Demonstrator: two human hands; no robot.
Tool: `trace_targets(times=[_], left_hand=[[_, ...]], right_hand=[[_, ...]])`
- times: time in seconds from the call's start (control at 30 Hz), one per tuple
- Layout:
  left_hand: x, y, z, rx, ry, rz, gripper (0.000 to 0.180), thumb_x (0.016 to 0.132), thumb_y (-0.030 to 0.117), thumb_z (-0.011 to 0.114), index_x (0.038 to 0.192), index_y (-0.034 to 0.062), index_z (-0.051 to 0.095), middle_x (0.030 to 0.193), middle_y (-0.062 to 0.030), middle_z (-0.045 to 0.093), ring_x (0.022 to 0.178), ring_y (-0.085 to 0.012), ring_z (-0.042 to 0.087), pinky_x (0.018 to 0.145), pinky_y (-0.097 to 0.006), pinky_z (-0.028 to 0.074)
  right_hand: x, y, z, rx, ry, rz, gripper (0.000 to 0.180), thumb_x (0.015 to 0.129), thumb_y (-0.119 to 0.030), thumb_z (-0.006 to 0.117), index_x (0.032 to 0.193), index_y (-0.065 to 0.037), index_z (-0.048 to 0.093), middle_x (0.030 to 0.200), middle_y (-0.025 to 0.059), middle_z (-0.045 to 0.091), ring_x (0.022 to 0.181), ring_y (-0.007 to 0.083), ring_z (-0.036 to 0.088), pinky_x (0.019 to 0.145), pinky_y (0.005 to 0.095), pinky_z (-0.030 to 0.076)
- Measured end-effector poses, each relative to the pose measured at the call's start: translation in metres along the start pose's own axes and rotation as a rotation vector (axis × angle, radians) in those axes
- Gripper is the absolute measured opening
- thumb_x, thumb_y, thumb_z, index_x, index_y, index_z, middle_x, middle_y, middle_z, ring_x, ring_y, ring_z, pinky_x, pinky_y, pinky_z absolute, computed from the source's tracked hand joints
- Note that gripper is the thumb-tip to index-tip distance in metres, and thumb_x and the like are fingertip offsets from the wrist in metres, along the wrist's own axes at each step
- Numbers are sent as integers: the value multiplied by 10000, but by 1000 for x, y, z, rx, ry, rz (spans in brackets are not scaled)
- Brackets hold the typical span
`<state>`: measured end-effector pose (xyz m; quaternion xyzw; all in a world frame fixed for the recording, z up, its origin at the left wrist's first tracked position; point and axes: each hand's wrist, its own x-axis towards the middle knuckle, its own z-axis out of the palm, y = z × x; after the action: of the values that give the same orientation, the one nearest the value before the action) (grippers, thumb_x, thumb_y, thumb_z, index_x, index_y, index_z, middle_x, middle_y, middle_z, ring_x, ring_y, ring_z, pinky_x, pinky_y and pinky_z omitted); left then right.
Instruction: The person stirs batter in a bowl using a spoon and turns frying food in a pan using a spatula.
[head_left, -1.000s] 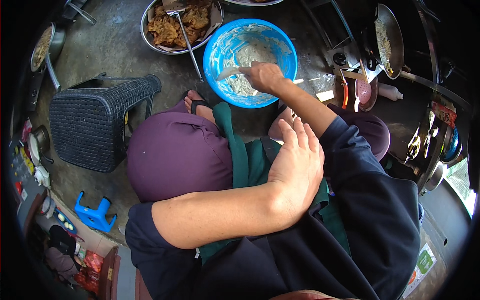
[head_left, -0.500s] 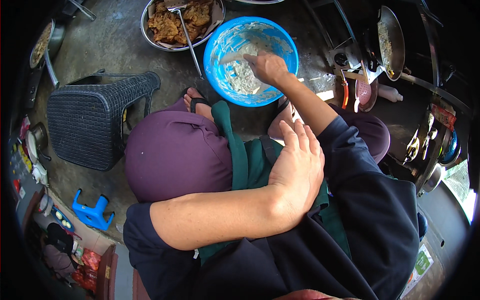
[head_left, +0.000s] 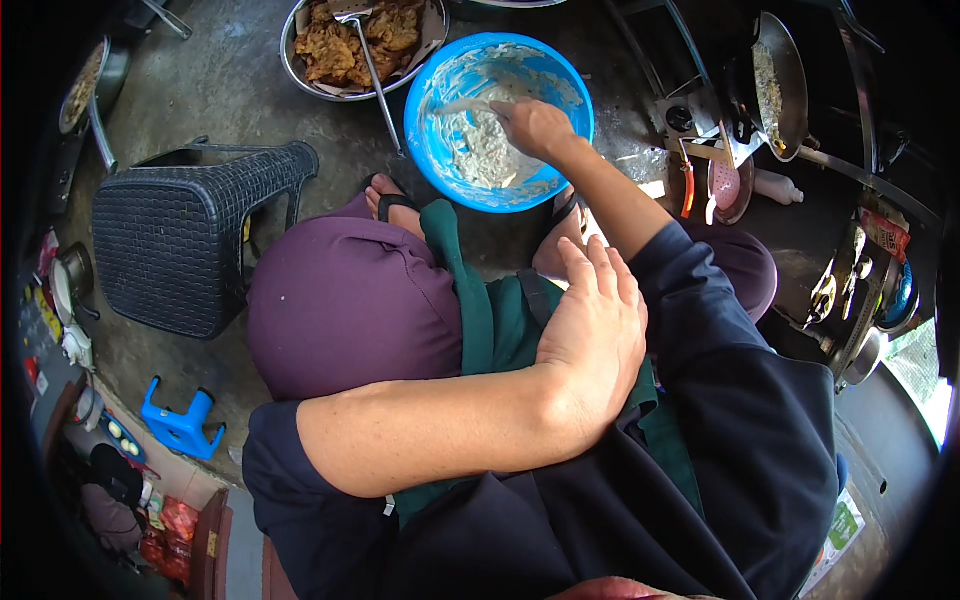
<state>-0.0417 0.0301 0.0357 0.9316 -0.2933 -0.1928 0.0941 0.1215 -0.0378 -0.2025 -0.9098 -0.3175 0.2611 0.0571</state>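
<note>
Over a round blue basin [head_left: 585,130], my right hand [head_left: 537,128] is closed on a pale spatula [head_left: 463,106], whose flat end points left. Thick whitish batter [head_left: 488,155] lies in the basin and smears its inner wall. My left hand [head_left: 597,318] holds nothing. It rests across my body beside my right sleeve, fingers stretched out and lying nearly flat; its palm is hidden. Left of the basin, a metal bowl [head_left: 290,62] holds browned fried pieces [head_left: 385,48]. A long-handled metal skimmer [head_left: 372,75] leans over that bowl's rim.
A dark woven-pattern plastic stool [head_left: 165,255] lies on its side to the left. Below it is a small blue stool [head_left: 182,420]. A burner frame [head_left: 690,115] and a wok [head_left: 783,90] stand at the right, with a pink strainer [head_left: 727,180] near them.
My right hand has shifted slightly left and up in the basin, and the spatula's end has tilted higher. The left hand stays in place.
</note>
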Motion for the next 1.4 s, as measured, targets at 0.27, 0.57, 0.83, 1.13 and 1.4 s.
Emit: trace_targets(times=[0.27,0.57,0.83,1.13,1.4], left_hand=[[-4,-3,0,-10,-7,-19,465,884,239,487,1281,-4,491,1331,-223,477,1271,-372,428,999,-543,355],[6,-1,-1,26,15,9,466,882,243,488,1278,-3,495,1327,-223,480,1262,-370,437,991,-535,367],[-4,-2,-2,-36,-7,1,459,890,241,473,1276,-6,495,1324,-234,476,1256,-378,438,988,-540,369],[1,-3,-5,22,-12,2,475,895,256,465,1295,-1,480,1332,-248,461,1266,-384,426,989,-546,364],[-2,-3,-7,29,-44,0,468,901,253,456,1296,3,480,1336,-241,461,1269,-375,426,986,-550,363]], right_hand=[[-12,-20,11,-96,-341,-45,313,875,-163,426,1087,-108,651,1007,221,651,964,353,634,837,446,502],[10,19,7,-26,13,106,329,884,-169,402,1054,-83,670,1059,213,640,983,352,628,840,448,499],[-13,16,-46,-44,-279,139,332,840,-147,453,1087,-178,673,1111,186,632,1023,354,614,900,441,477],[-11,52,-16,-141,-99,267,333,858,-158,425,1050,-13,654,1115,233,615,1052,363,602,902,431,477],[-6,26,-58,-82,-116,309,330,854,-196,465,1113,-185,669,1115,170,633,1062,323,598,914,407,469]])
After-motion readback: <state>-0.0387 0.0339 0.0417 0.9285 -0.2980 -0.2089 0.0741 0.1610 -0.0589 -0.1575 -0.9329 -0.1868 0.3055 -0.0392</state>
